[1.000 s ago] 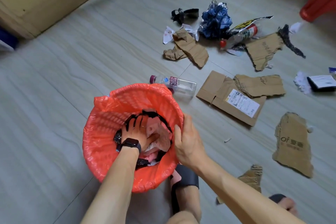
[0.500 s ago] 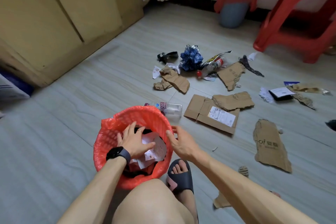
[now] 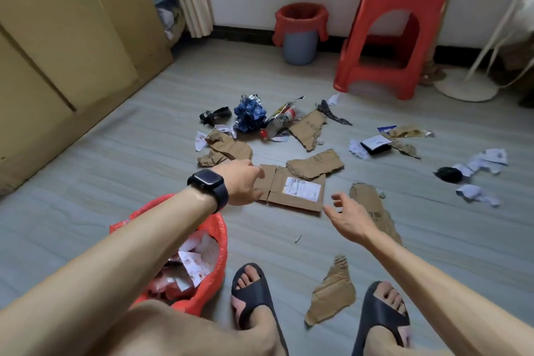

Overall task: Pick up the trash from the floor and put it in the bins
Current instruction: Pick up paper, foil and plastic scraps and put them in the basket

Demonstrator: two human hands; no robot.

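The near bin [image 3: 220, 230], lined with a red bag and holding paper scraps, stands at lower left under my left forearm. My left hand [image 3: 241, 182], with a black watch on its wrist, reaches past the bin to the edge of a flat cardboard piece with a white label [image 3: 300, 191]. Its fingers are hidden behind the back of the hand. My right hand [image 3: 349, 218] hovers with spread fingers beside a torn printed cardboard piece [image 3: 375, 211], holding nothing. A second red-lined bin [image 3: 300, 35] stands at the far wall.
More trash lies ahead: torn cardboard [image 3: 228, 150], a crumpled blue wrapper [image 3: 250, 114], paper scraps [image 3: 485, 162], and a cardboard scrap [image 3: 332, 295] between my sandalled feet. A red stool [image 3: 396, 35] stands at the back right, and large cardboard boxes [image 3: 72, 37] line the left.
My left hand came out of the near bin and reached forward to the labelled cardboard. My right hand let go of the bin rim and moved right. The view tilted up.
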